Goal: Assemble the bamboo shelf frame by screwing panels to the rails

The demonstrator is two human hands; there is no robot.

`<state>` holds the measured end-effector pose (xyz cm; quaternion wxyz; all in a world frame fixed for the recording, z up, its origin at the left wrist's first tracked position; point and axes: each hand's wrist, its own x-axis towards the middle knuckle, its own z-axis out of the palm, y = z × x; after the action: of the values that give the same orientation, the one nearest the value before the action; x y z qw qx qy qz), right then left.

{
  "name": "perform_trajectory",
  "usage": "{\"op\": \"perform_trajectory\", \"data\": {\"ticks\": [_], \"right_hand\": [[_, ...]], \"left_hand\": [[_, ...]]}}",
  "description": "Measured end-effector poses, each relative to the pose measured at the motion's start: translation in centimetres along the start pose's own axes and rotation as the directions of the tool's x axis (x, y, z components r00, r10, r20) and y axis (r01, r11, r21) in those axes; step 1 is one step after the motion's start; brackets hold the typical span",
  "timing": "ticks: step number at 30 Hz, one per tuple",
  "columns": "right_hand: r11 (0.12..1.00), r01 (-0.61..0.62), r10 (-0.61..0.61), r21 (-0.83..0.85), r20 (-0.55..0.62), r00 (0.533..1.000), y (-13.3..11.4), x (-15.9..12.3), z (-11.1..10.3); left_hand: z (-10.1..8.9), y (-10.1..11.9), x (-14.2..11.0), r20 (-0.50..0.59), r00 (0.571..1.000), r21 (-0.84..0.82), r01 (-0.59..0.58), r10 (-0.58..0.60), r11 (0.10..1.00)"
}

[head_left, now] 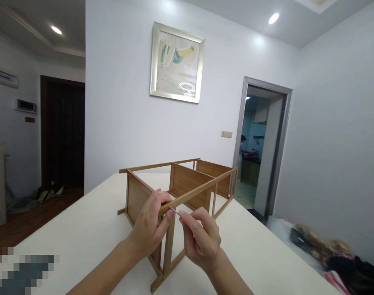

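A wooden shelf rack (191, 184) lies on its side on the white table, with several brown boards set between its light wooden rails. My left hand (145, 227) is wrapped around the near end of the upper rail, its thumb below and fingers over the top. My right hand (202, 239) pinches a thin metal rod, like a hex key (175, 211), between thumb and forefinger. The rod's tip meets the side of the rail close to my left thumb. Whether it sits in a screw head is too small to tell.
The white table (91, 233) extends around the rack. A pixelated dark object (23, 272) lies at its lower left. Clothes and bags (334, 254) are piled at the right. Beyond the doorway (250, 143) a person (242, 149) stands in another room.
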<state>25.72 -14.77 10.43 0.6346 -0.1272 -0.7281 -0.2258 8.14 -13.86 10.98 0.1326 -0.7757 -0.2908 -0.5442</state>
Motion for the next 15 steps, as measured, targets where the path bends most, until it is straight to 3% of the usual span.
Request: {"op": "perform_trajectory", "data": {"ticks": [8,12,15], "right_hand": [[0.94,-0.251,0.268,0.231,-0.043,0.962,-1.6,0.3,0.6],[0.774,-0.469,0.494,0.425,0.058,0.868,-2.6,-0.3,0.8],[0.692,-0.533,0.56,0.487,0.104,0.822,-2.9,-0.9,0.9]], "left_hand": [[0.1,-0.1,-0.1,0.004,1.0,-0.01,0.003,-0.003,1.0],[0.0,0.0,0.0,0.006,1.0,-0.002,0.005,-0.005,1.0],[0.0,0.0,0.0,0.008,1.0,0.001,0.007,-0.007,1.0]]}}
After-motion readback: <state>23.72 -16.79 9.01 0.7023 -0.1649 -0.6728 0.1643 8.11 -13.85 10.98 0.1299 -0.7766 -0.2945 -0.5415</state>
